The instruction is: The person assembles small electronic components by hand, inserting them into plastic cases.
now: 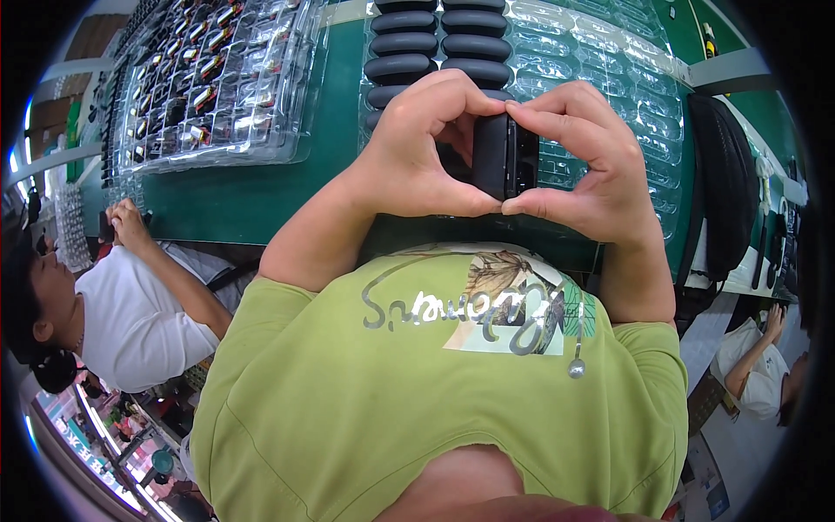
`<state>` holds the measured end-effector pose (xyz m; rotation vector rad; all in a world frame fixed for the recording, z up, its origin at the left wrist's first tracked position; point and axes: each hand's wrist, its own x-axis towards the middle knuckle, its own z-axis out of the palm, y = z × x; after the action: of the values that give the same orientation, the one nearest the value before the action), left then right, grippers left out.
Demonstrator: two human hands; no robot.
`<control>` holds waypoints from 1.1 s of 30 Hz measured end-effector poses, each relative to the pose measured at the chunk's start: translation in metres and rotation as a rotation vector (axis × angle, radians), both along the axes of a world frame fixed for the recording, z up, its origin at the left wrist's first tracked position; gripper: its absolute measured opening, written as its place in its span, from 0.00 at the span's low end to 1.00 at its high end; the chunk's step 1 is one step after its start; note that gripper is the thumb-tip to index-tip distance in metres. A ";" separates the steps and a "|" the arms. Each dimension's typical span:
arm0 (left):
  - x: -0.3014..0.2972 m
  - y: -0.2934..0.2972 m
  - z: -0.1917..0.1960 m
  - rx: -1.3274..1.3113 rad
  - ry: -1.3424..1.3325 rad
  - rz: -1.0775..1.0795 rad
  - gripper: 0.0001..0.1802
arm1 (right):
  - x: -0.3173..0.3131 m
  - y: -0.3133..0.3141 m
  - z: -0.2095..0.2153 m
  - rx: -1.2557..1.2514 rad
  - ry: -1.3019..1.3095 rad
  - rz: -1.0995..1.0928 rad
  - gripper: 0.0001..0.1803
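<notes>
A small black plastic case (491, 158) stands upright in front of my chest. My left hand (417, 139) grips its left side, with the thumb at the near end and a finger at the far end. On the other side my right hand (596, 157) pinches the same ends, its fingertips meeting those of the left. A narrow seam runs down the case, and a glossier black part (525, 157) shows to the right of it. Whether the two parts are joined is unclear. Rounded dark grey shells (400, 43) lie in two columns just beyond my hands.
Clear plastic trays (609, 78) with moulded pockets cover the green table (209, 204) at the right. Stacked trays of small electronic parts (209, 87) stand at the far left. A black bag (726, 183) is at right. One co-worker (139, 304) sits left, another (757, 365) right.
</notes>
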<state>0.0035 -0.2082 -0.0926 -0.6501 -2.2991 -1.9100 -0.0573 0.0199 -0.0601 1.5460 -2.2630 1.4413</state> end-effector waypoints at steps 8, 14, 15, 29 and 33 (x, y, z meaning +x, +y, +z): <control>0.002 0.007 0.007 0.090 -0.184 -0.003 0.40 | 0.000 0.000 -0.001 0.020 0.011 -0.113 0.36; 0.002 0.003 -0.001 0.105 -0.086 -0.019 0.41 | -0.001 0.002 0.001 -0.002 0.015 -0.073 0.37; 0.003 0.003 -0.001 0.104 -0.061 -0.020 0.41 | -0.001 0.002 0.001 -0.003 0.014 -0.071 0.37; 0.005 0.004 0.004 0.060 0.041 -0.042 0.40 | 0.002 0.003 -0.004 0.020 -0.112 -0.003 0.38; 0.005 0.008 0.001 0.046 -0.025 0.092 0.40 | 0.002 -0.002 -0.010 0.056 -0.113 -0.092 0.39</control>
<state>0.0086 -0.1998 -0.0914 -0.5093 -2.2508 -1.9342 -0.0550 0.0180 -0.0706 1.3866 -2.4232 1.4896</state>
